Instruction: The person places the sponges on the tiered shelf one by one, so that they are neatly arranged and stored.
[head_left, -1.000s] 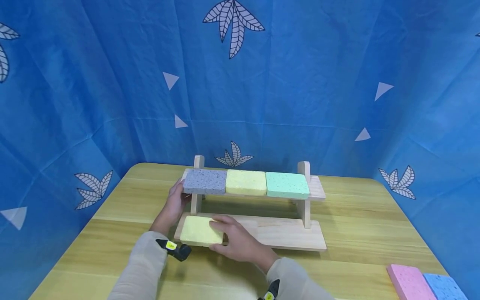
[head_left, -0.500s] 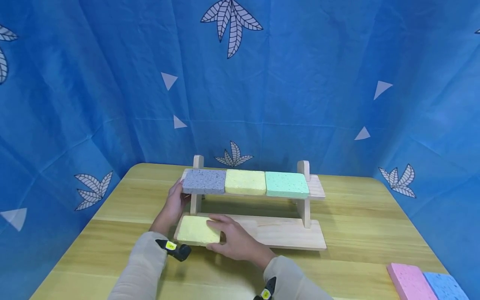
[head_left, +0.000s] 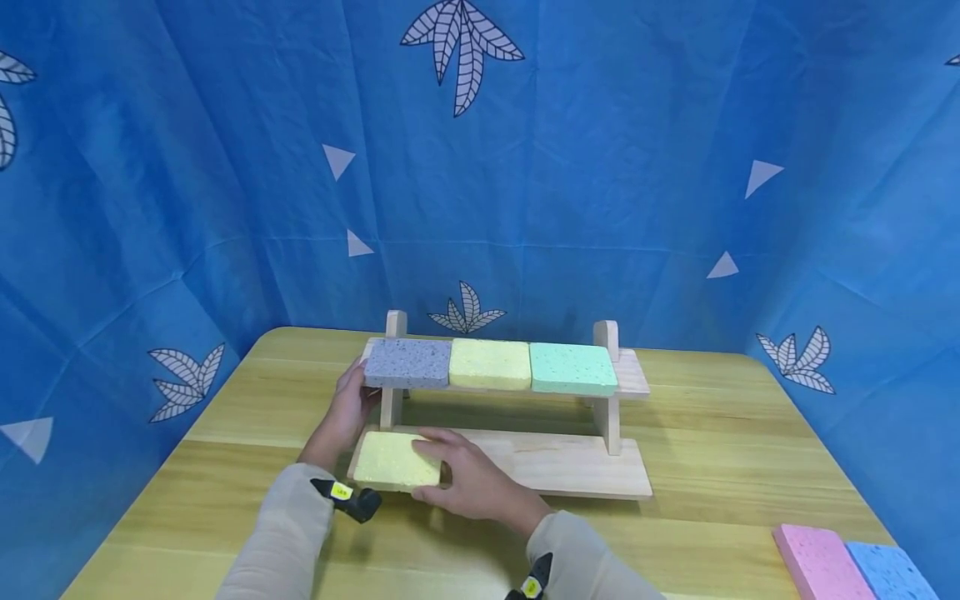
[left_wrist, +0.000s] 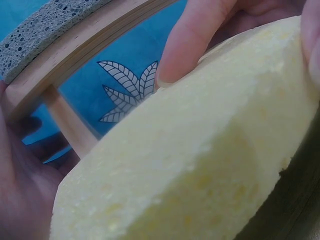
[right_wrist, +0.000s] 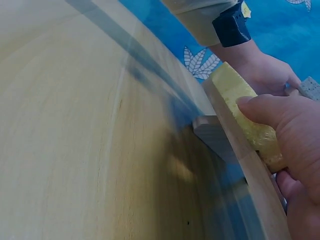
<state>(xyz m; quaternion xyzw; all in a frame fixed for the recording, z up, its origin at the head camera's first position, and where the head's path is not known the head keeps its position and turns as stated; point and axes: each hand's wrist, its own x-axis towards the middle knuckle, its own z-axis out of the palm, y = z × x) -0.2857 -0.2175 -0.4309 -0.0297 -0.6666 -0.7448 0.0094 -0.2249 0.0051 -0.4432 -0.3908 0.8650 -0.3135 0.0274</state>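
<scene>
A two-tier wooden rack (head_left: 570,467) stands on the table. My left hand (head_left: 351,412) grips the left end of its upper shelf, fingers partly hidden beneath the shelf. My right hand (head_left: 476,483) pinches the right side of a pale yellow sponge (head_left: 396,461) with thumb and fingers. This sponge lies flat at the left end of the lower shelf, as the right wrist view also shows the yellow sponge (right_wrist: 235,95) against the board. Along the upper shelf sit a speckled grey-purple sponge (head_left: 407,362), another yellow sponge (head_left: 490,364) and a mint green sponge (head_left: 573,368), side by side.
At the table's right front lie a pink sponge (head_left: 821,562) and a blue sponge (head_left: 890,572), next to each other. A blue patterned cloth (head_left: 562,167) hangs behind and on both sides of the wooden table (head_left: 720,467).
Over the past second my right hand has shifted the yellow sponge slightly left on the lower shelf; in the last half second it has stayed put. The left hand keeps its hold.
</scene>
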